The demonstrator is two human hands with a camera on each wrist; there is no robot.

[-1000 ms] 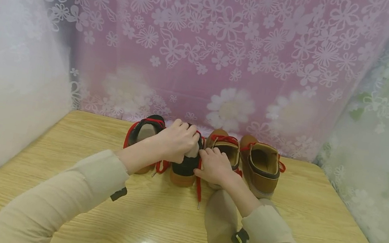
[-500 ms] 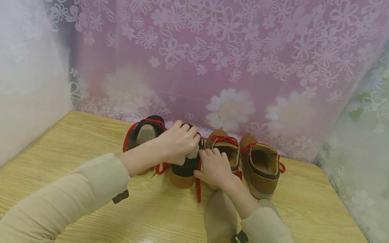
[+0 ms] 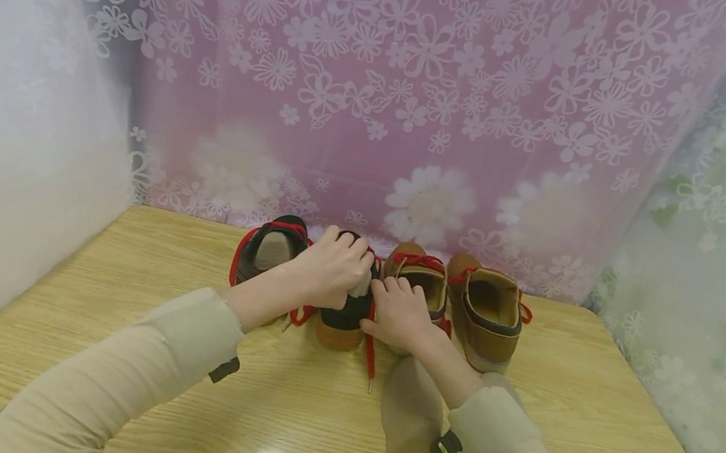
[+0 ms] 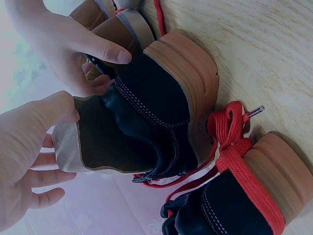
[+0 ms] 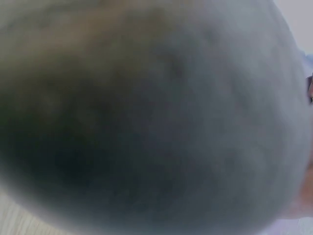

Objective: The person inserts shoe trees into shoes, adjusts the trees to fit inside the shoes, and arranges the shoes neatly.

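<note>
My left hand (image 3: 329, 268) pinches a grey insole (image 4: 68, 147) by its end, thumb on one face and fingers behind. The rest of that insole runs into the opening of a black shoe (image 4: 151, 95) with a tan sole. My right hand (image 3: 403, 311) holds the same shoe by its side near the heel, thumb (image 4: 117, 54) on the outside and fingertips at the collar. A red lace (image 3: 370, 359) with a metal tip hangs beside this shoe. In the right wrist view a blurred grey shape (image 5: 171, 122) fills nearly everything.
Left of it stands another black shoe (image 3: 246, 264) with a grey insole (image 3: 275, 249) inside. Two brown shoes (image 3: 493, 339) with red laces stand to the right. A loose grey insole (image 3: 409, 419) lies near my right forearm. Floral curtains (image 3: 380, 105) enclose the wooden table (image 3: 169, 416).
My left hand and forearm have shifted very slightly downward in the head view. The right hand stays at the shoe's side, and the shoes look unchanged.
</note>
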